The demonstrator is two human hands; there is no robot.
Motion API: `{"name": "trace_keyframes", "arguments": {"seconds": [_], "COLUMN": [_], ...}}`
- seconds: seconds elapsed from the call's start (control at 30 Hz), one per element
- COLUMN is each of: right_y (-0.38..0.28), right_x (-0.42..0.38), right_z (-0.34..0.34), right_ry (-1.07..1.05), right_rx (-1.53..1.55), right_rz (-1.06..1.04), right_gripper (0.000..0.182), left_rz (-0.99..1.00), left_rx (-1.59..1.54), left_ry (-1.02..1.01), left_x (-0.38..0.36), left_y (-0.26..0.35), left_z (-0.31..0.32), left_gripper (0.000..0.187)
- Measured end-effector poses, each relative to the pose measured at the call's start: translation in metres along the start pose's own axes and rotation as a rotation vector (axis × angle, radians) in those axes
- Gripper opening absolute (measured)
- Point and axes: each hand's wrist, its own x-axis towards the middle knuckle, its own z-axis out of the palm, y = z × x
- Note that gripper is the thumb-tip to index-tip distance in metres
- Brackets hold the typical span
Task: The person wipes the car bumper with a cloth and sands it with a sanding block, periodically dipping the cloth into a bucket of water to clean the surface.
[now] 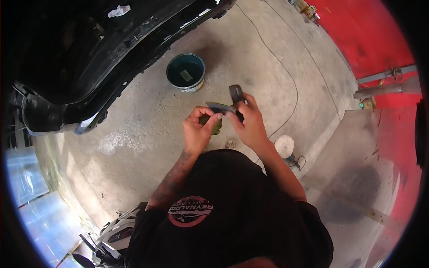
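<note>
Both hands are on the person's side of the bucket [195, 65], slightly to its R, apart from it. Step in hand, by the look of it: handling or lining up a thin dark sheet [218, 106] nr a black handheld block [235, 93]. A move from this pose calls for a steady pinch at both ends of the sheet, w/ the block kept secure; wet or slick surfaces, if any, could make it slip.

L hand [197, 132]: fingers curled, thumb & index closed on the sheet's near edge. A green piece [216, 127] shows under those fingers; can't tell if it's gripped too. R hand [250, 122]: wrapped round the block, thumb side in toward the sheet, fingertips nr its R end. Forearms angle inward, hands nearly meeting; exact wrist twist unclear.

Re: the bucket: a pale rectangular pad [185, 75] is inside, black car bumper [85, 96] to its L, round pale disc [284, 146] toward the person & well R.
</note>
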Motion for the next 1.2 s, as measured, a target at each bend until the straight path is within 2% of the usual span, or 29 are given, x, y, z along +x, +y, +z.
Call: {"name": "trace_keyframes", "arguments": {"seconds": [0.07,0.17,0.2,0.3,0.37,0.43,0.57,0.93,1.07,1.2], "right_y": [-0.012,-0.035,-0.038,-0.036,-0.038,-0.045,-0.042,-0.026,-0.013,0.015], "right_x": [-0.005,-0.017,-0.018,-0.02,-0.016,-0.011,-0.011,-0.021,-0.026,-0.035], "right_z": [-0.004,-0.001,0.003,-0.001,-0.003,-0.009,-0.004,-0.008,-0.017,-0.025], "right_ry": [-0.039,-0.044,0.033,-0.018,0.054,0.115,0.161,0.227,0.166,0.092], "right_rx": [0.07,0.197,0.221,0.31,0.194,0.016,-0.019,0.0,0.087,0.346], "right_rz": [-0.092,-0.194,-0.172,-0.028,-0.137,-0.249,-0.299,-0.332,-0.283,-0.255], "right_gripper": [0.077,0.074,0.071,0.066,0.057,0.052,0.05,0.049,0.049,0.052], "left_rz": [0.2,0.172,0.157,0.088,0.043,0.084,0.158,0.062,0.022,0.099], "left_rx": [-0.066,-0.151,-0.207,-0.311,-0.3,-0.258,-0.24,-0.204,-0.117,-0.18], "left_ry": [0.051,0.058,0.038,-0.007,-0.016,-0.06,-0.131,-0.242,-0.423,-0.361], "left_x": [0.001,-0.011,-0.009,-0.014,-0.018,-0.023,-0.029,-0.033,-0.031,-0.031], "left_y": [0.01,0.011,0.007,-0.008,-0.01,-0.001,-0.001,0.0,-0.01,0.008], "left_z": [0.005,0.008,0.003,-0.01,-0.009,-0.003,0.004,0.009,0.003,0.026], "left_gripper": [0.046,0.035,0.033,0.026,0.023,0.023,0.025,0.028,0.036,0.043]}}
